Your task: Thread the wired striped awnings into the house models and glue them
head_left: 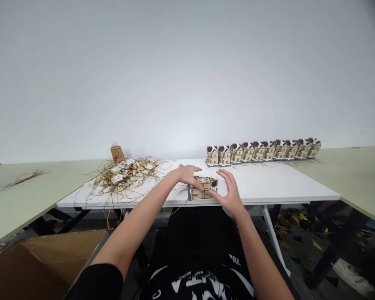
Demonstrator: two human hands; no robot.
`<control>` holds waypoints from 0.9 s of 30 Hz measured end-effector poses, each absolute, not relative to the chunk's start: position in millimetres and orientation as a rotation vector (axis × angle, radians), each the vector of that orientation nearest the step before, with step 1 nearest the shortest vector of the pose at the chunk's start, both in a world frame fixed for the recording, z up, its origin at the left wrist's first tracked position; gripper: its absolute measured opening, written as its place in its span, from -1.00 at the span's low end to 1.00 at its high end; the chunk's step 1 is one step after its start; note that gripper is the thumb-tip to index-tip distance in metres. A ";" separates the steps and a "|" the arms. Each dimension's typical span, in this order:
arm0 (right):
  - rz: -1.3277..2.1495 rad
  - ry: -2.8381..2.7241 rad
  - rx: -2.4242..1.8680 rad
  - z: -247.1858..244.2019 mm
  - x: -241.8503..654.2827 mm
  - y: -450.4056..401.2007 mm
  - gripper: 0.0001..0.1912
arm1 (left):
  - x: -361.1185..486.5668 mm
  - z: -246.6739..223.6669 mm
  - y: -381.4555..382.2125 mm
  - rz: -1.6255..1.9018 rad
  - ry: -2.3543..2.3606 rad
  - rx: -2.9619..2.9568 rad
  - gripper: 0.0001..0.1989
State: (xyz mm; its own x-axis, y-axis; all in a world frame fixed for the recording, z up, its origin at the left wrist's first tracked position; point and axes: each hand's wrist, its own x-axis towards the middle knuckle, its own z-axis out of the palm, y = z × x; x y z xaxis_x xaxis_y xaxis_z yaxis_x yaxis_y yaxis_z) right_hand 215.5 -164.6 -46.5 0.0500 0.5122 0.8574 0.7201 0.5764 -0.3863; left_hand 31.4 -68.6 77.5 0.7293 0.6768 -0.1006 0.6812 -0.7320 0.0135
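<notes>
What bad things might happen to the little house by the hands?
1. The little house sits close to the table's front edge; a nudge from the left hand or right hand might tip it off.
2. The pile of tags and gold strings sprawls near the left arm, so strings may snag and drag.

On your white table (268,183): row of finished little houses (262,151) along the back edge, tangle of tags and gold strings (125,175) left, amber bottle (116,152) behind it, cardboard box (43,262) lower left.
</notes>
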 end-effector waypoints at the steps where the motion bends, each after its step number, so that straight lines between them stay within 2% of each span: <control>1: -0.182 -1.543 -1.020 -51.0 216.7 -170.3 -0.39 | 41.1 74.2 -66.2 -0.191 1.132 2.855 -0.03; 2: -0.162 -1.505 -0.989 -55.9 217.3 -176.0 -0.42 | 50.2 69.9 -64.1 -0.239 1.132 2.833 -0.01; 5: -0.145 -1.489 -0.972 -71.1 217.4 -192.9 -0.48 | 62.0 59.6 -59.9 -0.284 1.124 2.769 -0.14; 8: -0.102 -1.470 -1.001 -87.4 221.9 -209.5 -0.52 | 34.5 65.0 -58.2 -0.155 1.148 2.724 -0.16; 14: 0.110 -1.246 -1.062 -120.7 249.7 -233.7 -0.41 | -132.0 102.2 -83.1 0.318 1.512 2.521 -0.11; 17: 0.179 -1.096 -1.021 -128.4 259.2 -238.2 -0.39 | -236.3 103.2 -119.2 0.396 1.808 2.284 -0.18; 20: 0.229 -0.982 -0.980 -126.3 257.7 -238.4 -0.44 | -325.1 81.1 -167.1 0.243 2.117 1.964 -0.41; 23: 0.241 -0.938 -0.892 -117.5 246.1 -236.6 -0.46 | -375.3 39.4 -218.9 -0.035 2.310 1.616 -0.66; 25: 0.247 -0.920 -0.866 -111.1 235.7 -235.2 -0.47 | -382.6 9.9 -250.9 -0.182 2.346 1.431 -0.75; 27: 0.260 -0.912 -0.883 -106.4 226.0 -234.7 -0.47 | -374.2 -12.5 -276.8 -0.185 2.303 1.384 -0.76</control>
